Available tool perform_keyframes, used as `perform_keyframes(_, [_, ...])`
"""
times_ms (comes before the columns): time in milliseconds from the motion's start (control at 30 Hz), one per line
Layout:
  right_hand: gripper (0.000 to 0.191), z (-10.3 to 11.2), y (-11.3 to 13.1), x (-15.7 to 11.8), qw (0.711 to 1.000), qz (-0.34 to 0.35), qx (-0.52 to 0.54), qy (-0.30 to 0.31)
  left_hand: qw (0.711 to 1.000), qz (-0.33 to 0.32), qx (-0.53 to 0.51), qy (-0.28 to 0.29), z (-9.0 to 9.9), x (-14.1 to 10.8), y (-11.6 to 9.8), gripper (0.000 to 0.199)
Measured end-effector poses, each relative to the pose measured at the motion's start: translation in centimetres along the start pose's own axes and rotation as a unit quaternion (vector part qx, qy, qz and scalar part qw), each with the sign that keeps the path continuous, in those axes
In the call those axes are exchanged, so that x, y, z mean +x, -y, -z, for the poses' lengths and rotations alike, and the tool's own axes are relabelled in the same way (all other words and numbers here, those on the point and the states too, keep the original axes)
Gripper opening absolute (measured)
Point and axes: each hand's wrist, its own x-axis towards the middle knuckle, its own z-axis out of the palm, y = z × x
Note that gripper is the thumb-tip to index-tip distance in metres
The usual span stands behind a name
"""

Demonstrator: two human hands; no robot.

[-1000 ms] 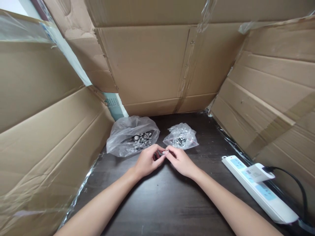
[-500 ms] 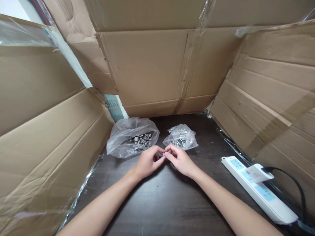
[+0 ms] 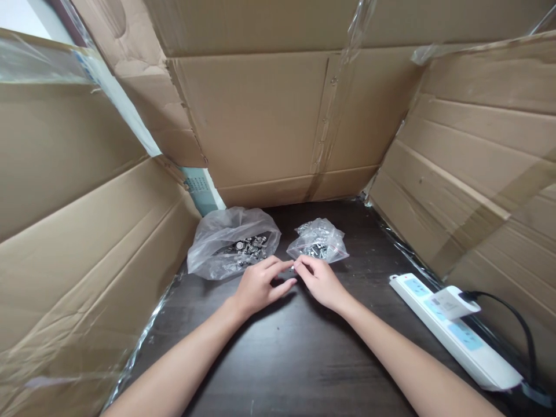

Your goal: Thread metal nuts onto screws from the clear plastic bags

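Between the thumb and forefinger of my right hand (image 3: 318, 280) is a small shiny metal piece (image 3: 292, 268), mostly covered by the fingertips and too small to name. My left hand (image 3: 263, 284) is just beside it, thumb and forefinger spread apart with nothing seen between them; its forefinger tip comes close to the metal piece. Behind my left hand lies an open clear plastic bag (image 3: 212, 246) with many small round metal parts (image 3: 252, 247) in it. Behind my right hand is a smaller clear zip bag (image 3: 329, 237) holding small metal pieces that look like screws.
A white power strip (image 3: 456, 333) with a plugged-in white adapter (image 3: 449, 302) and black cable (image 3: 515, 315) lies on the right of the dark table (image 3: 282, 359). Taped cardboard walls (image 3: 260, 116) stand at the left, back and right.
My left thumb and forefinger have parted from the small metal piece. My right hand keeps its pinch on it. The bags have not moved.
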Motion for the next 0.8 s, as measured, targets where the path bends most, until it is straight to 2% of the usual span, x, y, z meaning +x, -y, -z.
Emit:
perform_keyframes(33, [0.035, 0.0, -0.1, 0.0, 1.0, -0.001, -0.008, -0.014, 0.999, -0.043, 0.025, -0.009, 0.2, 0.0, -0.2, 0.016])
perform_keyframes(100, [0.037, 0.0, -0.4, 0.1, 0.999, -0.006, -0.02, -0.035, 0.991, -0.116, 0.057, -0.027, 0.3, 0.0, -0.8, 0.033])
perform_keyframes(167, [0.038, 0.0, -0.5, 0.1, 0.999, -0.01, -0.023, -0.043, 0.989, -0.13, 0.055, -0.032, 0.3, -0.1, -1.1, 0.043])
perform_keyframes(233, [0.039, -0.1, -0.5, 0.2, 0.999, -0.007, -0.02, -0.041, 0.997, -0.066, 0.021, -0.026, 0.1, -0.1, -1.2, 0.032])
perform_keyframes(300, [0.04, -0.1, -0.3, 0.1, 0.999, 0.003, -0.011, -0.036, 0.998, 0.044, -0.033, -0.021, -0.1, 0.0, -0.9, 0.016])
perform_keyframes(367, [0.04, -0.2, -0.2, 0.0, 1.0, 0.011, -0.002, -0.03, 0.985, 0.145, -0.094, -0.019, -0.4, 0.2, -0.6, 0.022])
perform_keyframes(433, [0.039, -0.2, -0.1, 0.0, 1.0, 0.015, 0.003, -0.027, 0.965, 0.211, -0.153, -0.01, -0.5, 0.4, -0.3, 0.029])
perform_keyframes(500, [0.038, -0.2, 0.0, -0.1, 1.0, 0.017, 0.003, -0.026, 0.95, 0.241, -0.197, 0.006, -0.7, 0.6, -0.2, 0.029])
perform_keyframes(633, [0.034, -0.2, 0.1, -0.2, 0.999, 0.027, -0.006, -0.017, 0.933, 0.262, -0.246, 0.016, -0.9, 0.6, -0.2, 0.03])
perform_keyframes(800, [0.031, -0.2, -0.1, -0.2, 1.0, 0.026, -0.002, -0.004, 0.931, 0.264, -0.251, 0.011, -0.9, 0.6, -0.2, 0.03])
